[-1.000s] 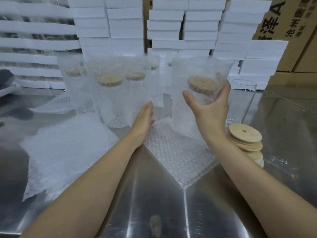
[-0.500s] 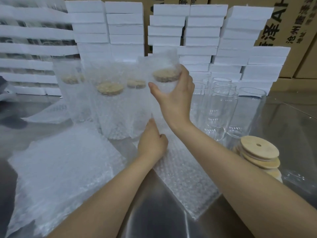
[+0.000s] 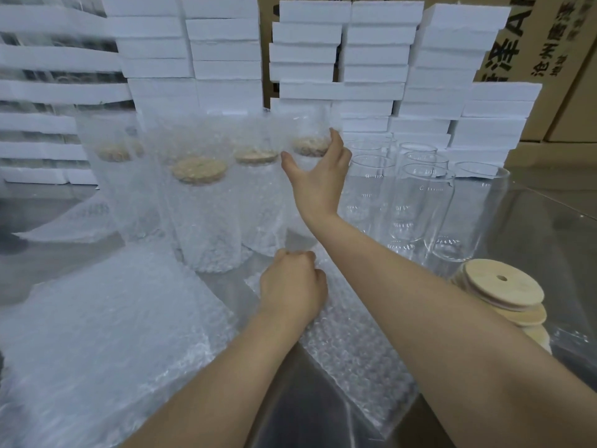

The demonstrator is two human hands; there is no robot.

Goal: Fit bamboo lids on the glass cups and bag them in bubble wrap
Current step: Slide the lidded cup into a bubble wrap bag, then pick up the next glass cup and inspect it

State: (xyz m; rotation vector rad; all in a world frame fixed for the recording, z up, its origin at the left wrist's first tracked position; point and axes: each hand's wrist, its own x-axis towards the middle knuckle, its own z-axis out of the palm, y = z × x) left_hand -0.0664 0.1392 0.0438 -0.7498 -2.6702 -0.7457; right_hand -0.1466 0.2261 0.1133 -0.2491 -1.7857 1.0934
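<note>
Right hand [image 3: 318, 185] clasps a bagged cup [image 3: 308, 147] at lid height, just left of the glasses [image 3: 416, 195], closing a row of several lidded, wrapped cups [image 3: 198, 189] running further left; left hand [image 3: 292, 284] curls onto a flat bag [image 3: 352, 350] in front of the glasses, seemingly pinching its edge. So part of the batch looks done, but those glasses stand bare, lids [image 3: 499, 286] stacked just right-front of them, spare bags [image 3: 97, 334] piled front-left; foam boxes [image 3: 371, 59] wall in behind, and the right forearm crosses close to the glasses, a nudge risk.
</note>
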